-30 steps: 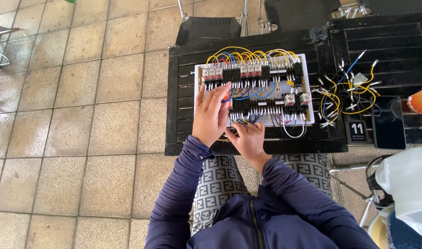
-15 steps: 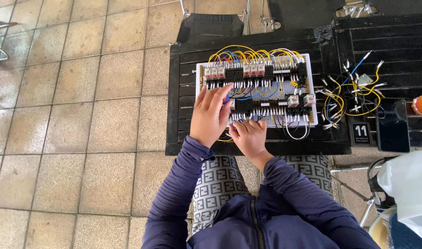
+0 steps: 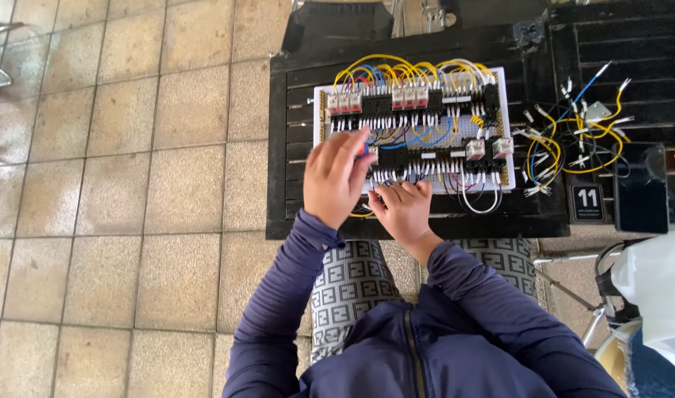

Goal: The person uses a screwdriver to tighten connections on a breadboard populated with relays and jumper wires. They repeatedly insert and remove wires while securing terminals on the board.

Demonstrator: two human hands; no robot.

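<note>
Hands work on a white rectangular wiring board (image 3: 415,133) with yellow and blue wires, lying on a black slatted table (image 3: 293,147). The left hand (image 3: 334,177) rests open-fingered on its left part; the right hand (image 3: 402,210) curls at the near edge, grip unclear. Loose wires (image 3: 573,136) lie to the right.

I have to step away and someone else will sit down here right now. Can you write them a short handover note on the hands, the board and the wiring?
Left hand: over the left part of the wiring board, fingers spread on the components; whether it grips anything is hidden.
Right hand: at the board's lower edge, fingertips on the bottom terminal row.
Board lies on the black slatted table.
Done: many yellow and blue wires already looped across the board.
Left: a bundle of loose wires lies unconnected on the table, right of the board.
</note>
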